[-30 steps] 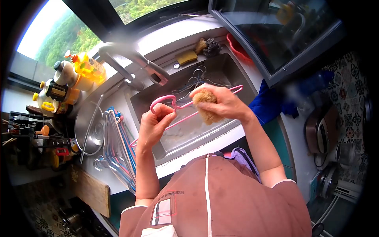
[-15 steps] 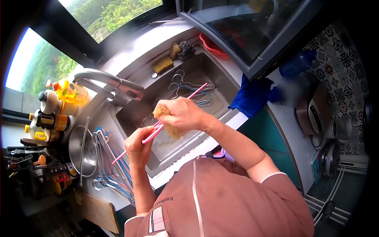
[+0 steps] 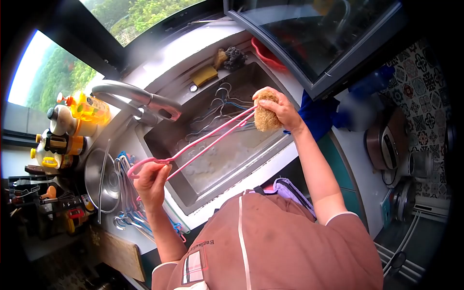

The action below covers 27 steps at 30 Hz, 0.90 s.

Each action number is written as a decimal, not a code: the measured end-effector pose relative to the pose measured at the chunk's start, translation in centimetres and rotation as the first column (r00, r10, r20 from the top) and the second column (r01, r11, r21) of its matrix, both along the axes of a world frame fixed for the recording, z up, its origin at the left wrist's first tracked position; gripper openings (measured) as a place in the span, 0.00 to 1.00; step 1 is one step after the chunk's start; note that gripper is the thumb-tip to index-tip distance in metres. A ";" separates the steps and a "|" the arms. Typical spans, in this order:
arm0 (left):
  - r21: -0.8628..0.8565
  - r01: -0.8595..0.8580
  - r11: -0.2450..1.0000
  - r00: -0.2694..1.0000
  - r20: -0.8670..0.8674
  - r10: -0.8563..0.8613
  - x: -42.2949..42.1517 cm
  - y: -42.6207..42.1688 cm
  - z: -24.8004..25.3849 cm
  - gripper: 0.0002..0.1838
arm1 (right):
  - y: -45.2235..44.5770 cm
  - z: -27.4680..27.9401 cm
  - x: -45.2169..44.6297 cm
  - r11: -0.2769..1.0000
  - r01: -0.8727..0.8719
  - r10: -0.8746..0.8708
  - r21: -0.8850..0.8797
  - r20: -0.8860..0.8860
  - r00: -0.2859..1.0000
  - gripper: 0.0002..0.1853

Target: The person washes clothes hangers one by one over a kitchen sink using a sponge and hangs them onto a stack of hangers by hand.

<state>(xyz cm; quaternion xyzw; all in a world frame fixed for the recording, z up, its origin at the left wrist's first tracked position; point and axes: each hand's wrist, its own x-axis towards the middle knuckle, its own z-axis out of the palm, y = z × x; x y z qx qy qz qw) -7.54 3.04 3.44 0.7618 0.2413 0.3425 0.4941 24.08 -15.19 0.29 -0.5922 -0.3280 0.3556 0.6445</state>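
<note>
A pink clothes hanger (image 3: 211,138) stretches over the sink (image 3: 193,205) between my two hands. My left hand (image 3: 152,182) is closed on it near the hook end, left of the basin. At the far end, my right hand (image 3: 281,112) grips a tan scrubbing sponge (image 3: 267,116) pressed around the hanger. Below, several wire hangers (image 3: 220,108) lie in the basin, with suds on its bottom. More hangers (image 3: 133,193) are heaped on the counter beside my left forearm.
A faucet (image 3: 145,99) arches over the sink's left side. A steel bowl (image 3: 99,181) and several bottles (image 3: 89,110) stand at left. A yellow sponge (image 3: 204,75) rests on the back ledge. An open window pane (image 3: 314,38) juts in above a red basin (image 3: 266,54).
My right hand has slid right with the sponge to the hanger's far end. My left hand has moved left and slightly down, and the hanger has turned so that its full shape shows.
</note>
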 end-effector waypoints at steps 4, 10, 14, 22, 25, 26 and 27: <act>-0.030 -0.049 0.998 0.999 0.000 0.049 1.1 -0.4 0.1 0.02 | 0.3 -1.7 -0.6 0.972 0.169 -0.099 0.161 -0.371 0.923 0.09; -0.041 -0.049 0.998 0.998 0.040 0.050 1.7 -1.0 -0.5 0.01 | 0.9 -3.7 -1.6 0.909 0.367 -0.143 0.197 -0.678 0.721 0.13; -0.392 -0.016 0.920 0.961 0.249 0.123 2.1 -0.7 -0.4 0.02 | 1.5 -5.6 -2.3 0.927 0.344 -0.129 0.148 -0.737 0.664 0.13; -0.396 -0.042 0.917 0.981 0.156 0.113 6.0 -1.1 0.2 0.04 | 0.1 -5.7 -2.5 0.964 0.251 -0.261 -0.084 -0.448 0.855 0.15; -0.408 -0.015 0.913 0.988 0.137 0.077 7.7 -1.7 -0.4 0.05 | 0.9 -3.5 -4.9 0.989 0.125 -0.141 -0.079 -0.254 0.957 0.15; -0.392 -0.003 0.920 0.985 0.158 0.070 8.4 -2.1 -0.9 0.06 | 1.1 -2.3 -5.7 0.996 0.065 -0.076 -0.055 -0.239 0.968 0.16; -0.393 0.001 0.920 0.990 0.132 0.056 8.8 -2.5 -0.8 0.07 | 1.4 -1.5 -6.3 1.000 -0.008 0.008 0.002 -0.284 0.959 0.17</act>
